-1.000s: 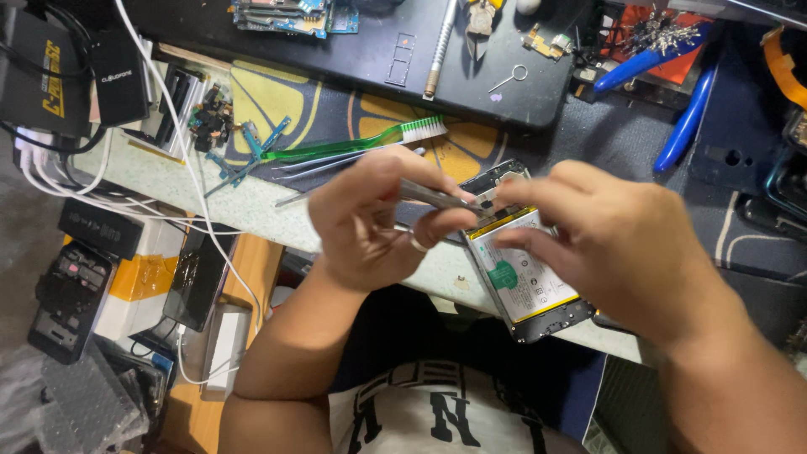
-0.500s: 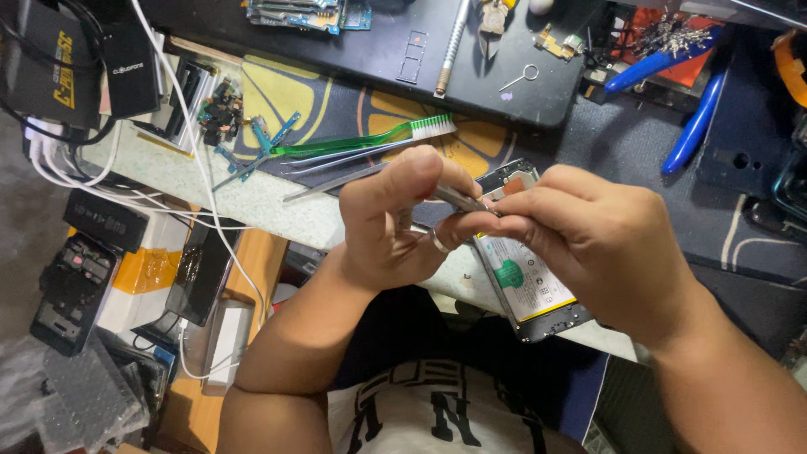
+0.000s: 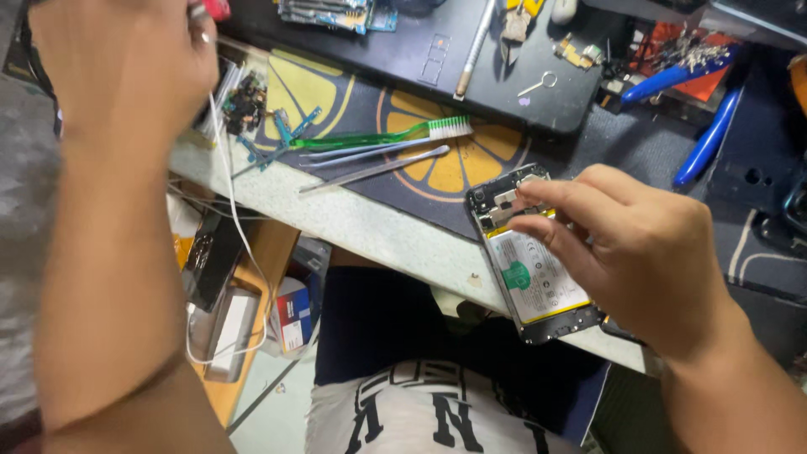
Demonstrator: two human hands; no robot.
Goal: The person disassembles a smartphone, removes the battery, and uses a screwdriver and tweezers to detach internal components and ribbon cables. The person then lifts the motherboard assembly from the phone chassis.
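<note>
My right hand [image 3: 639,252] grips an opened phone [image 3: 530,286] with its back cover off, so the white battery with a green sticker shows. The phone rests over the front edge of the desk, and my fingertips press on its upper part. My left hand [image 3: 126,76] is raised high at the top left, close to the camera, with a ring on one finger. Its fingertips reach a red object [image 3: 217,8] at the frame's top edge. What the left hand holds is hidden.
A green toothbrush [image 3: 370,137] and metal tweezers [image 3: 374,168] lie on a dark mat with a lemon print [image 3: 454,168]. Behind it sits a black flat case [image 3: 471,76] bearing small parts. Blue-handled pliers [image 3: 706,139] lie at the right. A white cable [image 3: 244,244] hangs off the desk's left.
My left hand has left the phone and swung up to the top left. The right hand stays on the phone.
</note>
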